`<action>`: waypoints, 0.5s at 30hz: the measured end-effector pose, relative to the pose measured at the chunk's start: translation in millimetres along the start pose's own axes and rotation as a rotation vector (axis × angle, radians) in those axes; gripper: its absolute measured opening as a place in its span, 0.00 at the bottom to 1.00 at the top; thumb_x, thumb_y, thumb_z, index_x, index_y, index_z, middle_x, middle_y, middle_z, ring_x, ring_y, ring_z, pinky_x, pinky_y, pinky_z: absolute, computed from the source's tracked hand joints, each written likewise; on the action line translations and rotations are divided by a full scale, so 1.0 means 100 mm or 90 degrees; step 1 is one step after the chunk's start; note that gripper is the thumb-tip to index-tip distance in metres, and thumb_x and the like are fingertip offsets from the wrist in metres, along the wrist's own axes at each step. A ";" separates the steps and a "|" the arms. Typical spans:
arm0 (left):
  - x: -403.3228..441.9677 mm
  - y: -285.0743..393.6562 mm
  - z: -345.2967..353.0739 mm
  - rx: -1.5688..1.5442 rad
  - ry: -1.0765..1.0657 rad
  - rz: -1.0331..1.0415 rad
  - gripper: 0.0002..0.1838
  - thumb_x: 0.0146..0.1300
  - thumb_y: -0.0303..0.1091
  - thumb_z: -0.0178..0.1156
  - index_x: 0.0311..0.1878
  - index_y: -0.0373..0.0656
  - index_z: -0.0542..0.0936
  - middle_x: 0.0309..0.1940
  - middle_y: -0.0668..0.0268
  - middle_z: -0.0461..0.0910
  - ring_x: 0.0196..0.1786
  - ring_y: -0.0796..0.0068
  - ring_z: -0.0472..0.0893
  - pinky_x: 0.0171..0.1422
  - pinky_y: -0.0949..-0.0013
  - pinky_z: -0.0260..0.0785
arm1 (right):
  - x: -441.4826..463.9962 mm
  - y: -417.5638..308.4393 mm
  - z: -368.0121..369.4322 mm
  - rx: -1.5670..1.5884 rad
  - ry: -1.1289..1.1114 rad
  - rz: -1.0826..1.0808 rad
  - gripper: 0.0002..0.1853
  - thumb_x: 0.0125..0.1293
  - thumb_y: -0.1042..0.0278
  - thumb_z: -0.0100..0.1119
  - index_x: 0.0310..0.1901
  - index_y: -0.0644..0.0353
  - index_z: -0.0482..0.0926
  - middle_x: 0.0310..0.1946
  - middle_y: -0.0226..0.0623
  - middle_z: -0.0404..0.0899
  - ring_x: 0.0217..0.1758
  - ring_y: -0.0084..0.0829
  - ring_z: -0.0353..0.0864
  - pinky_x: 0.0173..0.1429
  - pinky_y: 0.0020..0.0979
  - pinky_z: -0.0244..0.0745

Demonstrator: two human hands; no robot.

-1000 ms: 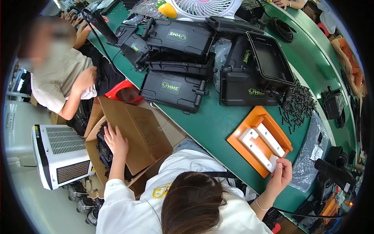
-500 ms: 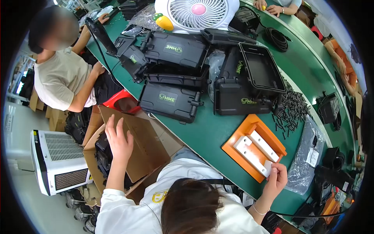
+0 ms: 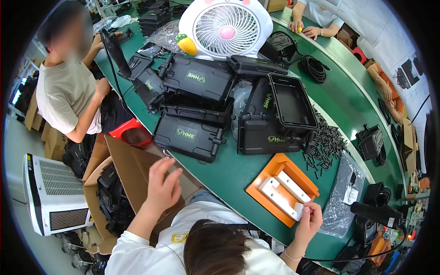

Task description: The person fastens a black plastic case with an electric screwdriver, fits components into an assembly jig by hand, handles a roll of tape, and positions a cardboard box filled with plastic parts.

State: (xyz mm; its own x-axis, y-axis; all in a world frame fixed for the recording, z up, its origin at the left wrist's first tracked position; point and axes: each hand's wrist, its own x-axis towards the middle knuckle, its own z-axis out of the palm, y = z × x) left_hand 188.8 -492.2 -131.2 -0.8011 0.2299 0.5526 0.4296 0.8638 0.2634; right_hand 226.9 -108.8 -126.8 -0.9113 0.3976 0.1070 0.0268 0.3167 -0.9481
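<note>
My left hand (image 3: 163,185) is raised in front of the table edge, above the cardboard box's flap. Its fingers are apart and hold nothing. My right hand (image 3: 310,220) has its fingers bent around the near end of a white block (image 3: 298,211) on an orange fixture (image 3: 259,187); the exact grip is partly hidden. The fixture lies on the green table and carries two long white bars with holes. Nearest beyond it is a closed black plastic case (image 3: 189,135) with a green HME logo. An open black case (image 3: 293,98) rests on another case.
Small black pins (image 3: 326,144) lie heaped behind the fixture. A clear plastic bag (image 3: 337,201) and a black handheld tool (image 3: 376,214) are at right. A white fan (image 3: 227,32) stands at the back. The cardboard box (image 3: 130,178) holds black parts. A co-worker (image 3: 68,91) sits at left.
My left hand has moved right, from over the box toward the table edge. My right hand stays at the fixture's near end. The whole view has shifted slightly.
</note>
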 end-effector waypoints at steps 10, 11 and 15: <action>0.95 0.81 0.66 -0.395 0.101 0.283 0.21 0.46 0.24 0.60 0.47 0.42 0.77 0.51 0.55 0.73 0.48 0.55 0.77 0.51 0.58 0.71 | -0.06 -0.03 0.05 -0.034 0.174 -0.197 0.05 0.64 0.77 0.49 0.39 0.65 0.73 0.29 0.30 0.67 0.29 0.18 0.62 0.33 0.19 0.57; 1.07 0.95 0.73 -0.447 0.077 0.303 0.21 0.46 0.25 0.61 0.48 0.42 0.77 0.52 0.54 0.73 0.49 0.56 0.77 0.52 0.58 0.70 | -0.05 -0.01 0.03 -0.038 0.191 -0.267 0.05 0.64 0.77 0.49 0.40 0.65 0.73 0.31 0.32 0.67 0.30 0.20 0.63 0.34 0.20 0.58; 1.35 1.35 0.98 -0.484 -0.017 0.304 0.20 0.50 0.30 0.63 0.49 0.40 0.77 0.56 0.54 0.72 0.58 0.54 0.73 0.59 0.56 0.68 | 0.07 -0.35 0.27 -0.277 0.137 -0.304 0.16 0.60 0.73 0.52 0.50 0.66 0.71 0.46 0.46 0.71 0.52 0.40 0.69 0.57 0.37 0.64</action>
State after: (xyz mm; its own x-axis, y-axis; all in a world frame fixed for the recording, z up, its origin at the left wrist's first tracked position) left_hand 97.9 -300.3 -98.8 -0.4718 0.5070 0.7213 0.8717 0.1454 0.4680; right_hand 208.3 -140.1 -100.7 -0.7634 0.2765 0.5838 -0.1541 0.7997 -0.5803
